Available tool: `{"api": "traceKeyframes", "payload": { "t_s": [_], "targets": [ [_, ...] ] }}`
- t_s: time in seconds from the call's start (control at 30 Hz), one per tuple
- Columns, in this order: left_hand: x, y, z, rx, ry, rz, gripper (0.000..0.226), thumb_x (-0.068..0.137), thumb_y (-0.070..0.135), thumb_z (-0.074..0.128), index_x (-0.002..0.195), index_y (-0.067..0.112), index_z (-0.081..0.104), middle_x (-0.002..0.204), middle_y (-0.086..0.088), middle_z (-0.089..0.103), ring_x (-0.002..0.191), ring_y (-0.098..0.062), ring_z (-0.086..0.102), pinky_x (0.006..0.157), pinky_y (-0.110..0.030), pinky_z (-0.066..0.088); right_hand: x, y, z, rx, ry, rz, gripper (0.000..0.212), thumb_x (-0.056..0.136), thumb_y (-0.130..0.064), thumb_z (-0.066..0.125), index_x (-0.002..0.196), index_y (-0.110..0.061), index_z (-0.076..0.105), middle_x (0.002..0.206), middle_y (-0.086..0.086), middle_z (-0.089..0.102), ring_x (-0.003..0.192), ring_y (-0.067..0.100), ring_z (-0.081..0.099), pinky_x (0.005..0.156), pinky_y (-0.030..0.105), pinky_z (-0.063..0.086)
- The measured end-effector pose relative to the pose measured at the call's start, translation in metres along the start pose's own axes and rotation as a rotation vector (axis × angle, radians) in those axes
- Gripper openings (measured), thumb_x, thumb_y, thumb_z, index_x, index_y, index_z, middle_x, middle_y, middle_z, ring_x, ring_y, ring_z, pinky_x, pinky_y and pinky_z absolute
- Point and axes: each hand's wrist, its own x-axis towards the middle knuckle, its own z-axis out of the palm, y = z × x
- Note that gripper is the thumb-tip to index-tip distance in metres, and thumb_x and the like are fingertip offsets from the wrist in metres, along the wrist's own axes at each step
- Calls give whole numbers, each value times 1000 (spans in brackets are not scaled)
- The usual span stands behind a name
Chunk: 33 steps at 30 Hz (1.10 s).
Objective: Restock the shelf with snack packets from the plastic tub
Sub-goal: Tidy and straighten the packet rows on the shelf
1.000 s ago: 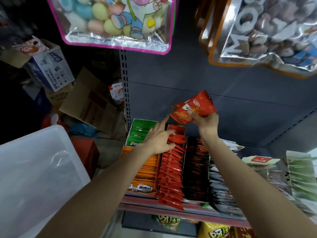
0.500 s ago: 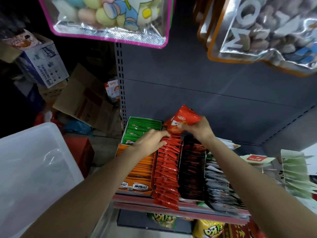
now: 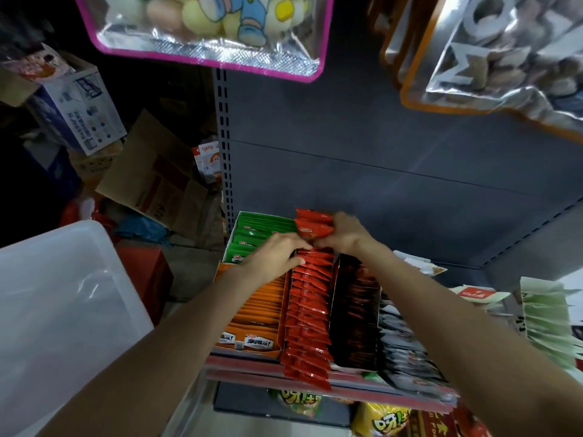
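Note:
My right hand (image 3: 345, 233) grips a small bundle of red snack packets (image 3: 314, 227) at the back end of the red row (image 3: 307, 313) on the shelf (image 3: 268, 367). My left hand (image 3: 277, 255) rests on the rear of that red row with fingers spread, touching the packets just in front of the bundle. The clear plastic tub (image 3: 63, 304) stands at the lower left; its contents cannot be made out.
Orange packets (image 3: 255, 313) and green packets (image 3: 252, 234) fill boxes left of the red row; dark packets (image 3: 355, 313) and black-white packets (image 3: 407, 351) lie to its right. Hanging bags (image 3: 208, 29) dangle overhead. Cardboard boxes (image 3: 151, 178) clutter the floor at left.
My right hand lowered the red packets from above the shelf down to the back of the red row. My left hand slid back along the row toward them.

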Motion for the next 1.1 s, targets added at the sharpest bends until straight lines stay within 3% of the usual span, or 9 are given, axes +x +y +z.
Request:
{"api": "traceKeyframes", "payload": {
  "t_s": [0.1,0.2,0.33,0.47,0.6,0.7,0.8,0.93,1.1],
  "targets": [
    [-5,-4,2,15,9,21,41,92,18,57,133,16,52,131,-4,52,120,-16,49,108,-33,36,-7,1,-14,109,0,-125,50,77,-24,75,124,-19,56,112,-4,63,101,10,58,85,20,39],
    [-6,-1,1,1,21,12,40,94,18,54,134,15,50,135,-2,51,123,-15,48,109,-27,34,-4,2,-14,-72,172,-199,22,85,-20,67,108,-19,68,107,0,68,100,17,62,86,29,46],
    [-6,8,-2,20,2,-14,42,95,17,53,137,14,47,141,-3,46,129,-16,43,111,-27,29,8,-1,4,-338,34,-75,24,91,-29,60,111,-18,68,107,9,67,96,27,64,84,36,51],
    [-21,10,-3,20,-26,-74,51,96,20,51,144,18,35,149,-2,35,137,-18,34,114,-38,30,-2,-6,2,-288,-49,-52,32,93,-30,55,122,-17,63,115,9,65,103,26,61,91,35,49],
    [-48,13,-6,19,8,-97,55,93,1,47,144,20,34,150,-2,32,135,-17,37,110,-33,35,-50,8,10,-152,349,-215,36,90,-12,53,126,-16,59,125,10,60,117,28,54,98,35,44],
    [-74,20,-5,109,-155,-68,84,80,-17,45,148,27,22,156,3,18,143,-17,19,117,-33,23,-97,8,25,-140,330,-294,43,84,5,50,122,-10,61,123,12,61,115,28,54,101,29,37],
    [-101,30,5,272,-377,-9,98,81,3,64,151,29,0,158,7,-9,146,-16,-3,120,-41,9,-134,2,44,-195,189,-287,53,79,14,45,128,-4,54,130,16,56,122,29,51,103,24,31],
    [-133,44,39,347,-364,24,120,70,47,77,150,23,-8,156,0,-21,145,-20,-10,119,-38,4,-161,5,73,-261,-15,-107,56,84,9,43,138,-7,41,137,17,48,127,29,45,104,26,30],
    [-137,55,54,261,-135,-5,87,85,38,65,151,15,12,159,-9,6,146,-25,6,119,-40,12,-198,18,98,-112,368,-42,45,83,6,48,126,-5,53,124,15,53,119,32,44,99,35,36]
  ]
}}
